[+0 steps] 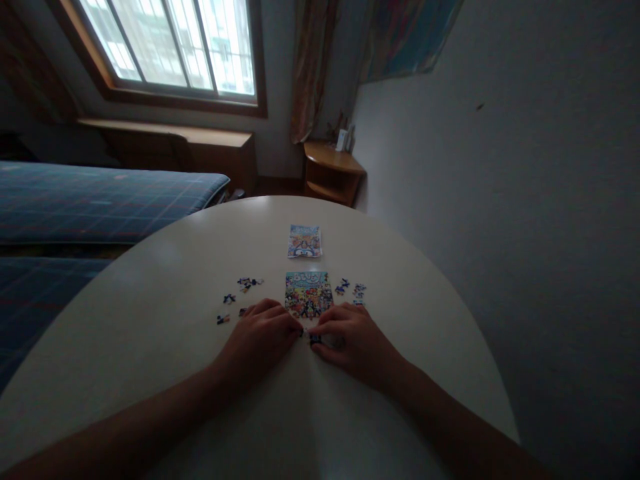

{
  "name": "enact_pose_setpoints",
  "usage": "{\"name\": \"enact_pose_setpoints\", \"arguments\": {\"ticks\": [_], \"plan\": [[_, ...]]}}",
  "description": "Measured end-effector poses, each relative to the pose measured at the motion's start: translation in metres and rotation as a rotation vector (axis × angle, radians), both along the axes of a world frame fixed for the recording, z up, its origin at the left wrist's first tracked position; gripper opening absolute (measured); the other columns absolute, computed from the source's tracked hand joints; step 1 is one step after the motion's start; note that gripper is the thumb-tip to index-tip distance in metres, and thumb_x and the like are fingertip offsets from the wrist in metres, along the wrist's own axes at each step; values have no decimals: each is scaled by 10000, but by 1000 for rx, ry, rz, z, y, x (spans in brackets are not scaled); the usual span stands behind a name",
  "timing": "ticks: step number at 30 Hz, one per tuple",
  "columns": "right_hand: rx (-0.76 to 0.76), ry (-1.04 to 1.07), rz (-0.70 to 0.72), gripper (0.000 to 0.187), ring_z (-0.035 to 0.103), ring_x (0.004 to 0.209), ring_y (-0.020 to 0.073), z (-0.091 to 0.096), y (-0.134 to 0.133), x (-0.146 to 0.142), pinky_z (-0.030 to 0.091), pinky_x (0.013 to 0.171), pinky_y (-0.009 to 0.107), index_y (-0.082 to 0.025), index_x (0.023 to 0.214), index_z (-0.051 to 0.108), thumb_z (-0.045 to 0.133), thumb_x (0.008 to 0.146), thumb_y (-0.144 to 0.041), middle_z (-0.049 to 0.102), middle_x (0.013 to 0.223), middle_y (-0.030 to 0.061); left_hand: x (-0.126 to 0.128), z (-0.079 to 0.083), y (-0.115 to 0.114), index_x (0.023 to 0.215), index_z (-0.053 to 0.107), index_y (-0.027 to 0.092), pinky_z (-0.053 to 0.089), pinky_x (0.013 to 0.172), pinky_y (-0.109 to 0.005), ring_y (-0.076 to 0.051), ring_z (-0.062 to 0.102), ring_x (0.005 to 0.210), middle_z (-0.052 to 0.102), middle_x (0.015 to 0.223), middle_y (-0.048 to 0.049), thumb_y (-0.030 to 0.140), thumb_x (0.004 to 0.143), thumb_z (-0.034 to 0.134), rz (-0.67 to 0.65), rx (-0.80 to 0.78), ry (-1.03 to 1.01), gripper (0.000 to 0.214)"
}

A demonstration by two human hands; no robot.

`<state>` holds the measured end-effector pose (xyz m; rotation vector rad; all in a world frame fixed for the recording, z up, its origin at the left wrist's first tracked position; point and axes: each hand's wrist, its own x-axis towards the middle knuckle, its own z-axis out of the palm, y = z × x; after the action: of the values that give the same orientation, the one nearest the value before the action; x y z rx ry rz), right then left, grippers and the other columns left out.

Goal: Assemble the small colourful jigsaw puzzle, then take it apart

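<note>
Just in front of a colourful cartoon puzzle picture [309,293], both my hands meet low over the table. Between the thumb and fingers of my right hand [350,337] is a dark puzzle piece [315,339]. My left hand [267,330] is closed, its fingertips pinching a small puzzle piece [302,332] that they mostly hide. The two pieces are very close; whether they touch I cannot tell. Loose puzzle pieces [229,299] lie left of the picture, one partly covered by my left hand. More puzzle pieces [342,287] lie to its right, beside my right hand.
A round white table [400,267] carries everything. Beyond the puzzle picture lies a small printed packet [305,241]. A bed with a blue plaid mattress [100,200] stands at the left, a wall [525,200] at the right. A wooden corner shelf [333,160] stands behind.
</note>
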<state>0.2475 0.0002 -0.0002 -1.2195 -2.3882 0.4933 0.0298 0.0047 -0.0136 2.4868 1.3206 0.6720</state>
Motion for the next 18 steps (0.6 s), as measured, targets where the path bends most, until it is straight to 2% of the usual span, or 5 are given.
{"name": "enact_pose_setpoints", "arguments": {"ticks": [7,13,15,18], "plan": [[81,-48,59,171,628,933,213,2,-1,1,381,888,405,-290,983,748,743,813,-264,728,959,9,-4,-2,0,883,738,243,480,841,-391,-237,590,938,710,885,-28,181,893,663,-71,26,59,98],[156,-126,98,142,620,913,213,3,-3,0,381,868,388,-255,986,720,711,845,-252,718,951,29,-12,4,5,927,744,261,495,836,-347,-212,599,957,712,954,-32,200,928,623,-155,79,83,135],[148,-138,102,133,620,929,220,3,-2,1,383,878,395,-240,985,708,698,853,-255,712,975,42,-26,11,12,927,739,254,507,815,-329,-203,620,936,716,966,-33,201,935,597,-102,87,100,152],[115,-125,109,143,623,963,228,2,-1,3,392,900,409,-230,1000,693,686,862,-267,702,1023,58,-58,18,29,967,728,240,521,788,-350,-224,649,922,712,1026,-51,270,942,568,140,104,114,165]]}}
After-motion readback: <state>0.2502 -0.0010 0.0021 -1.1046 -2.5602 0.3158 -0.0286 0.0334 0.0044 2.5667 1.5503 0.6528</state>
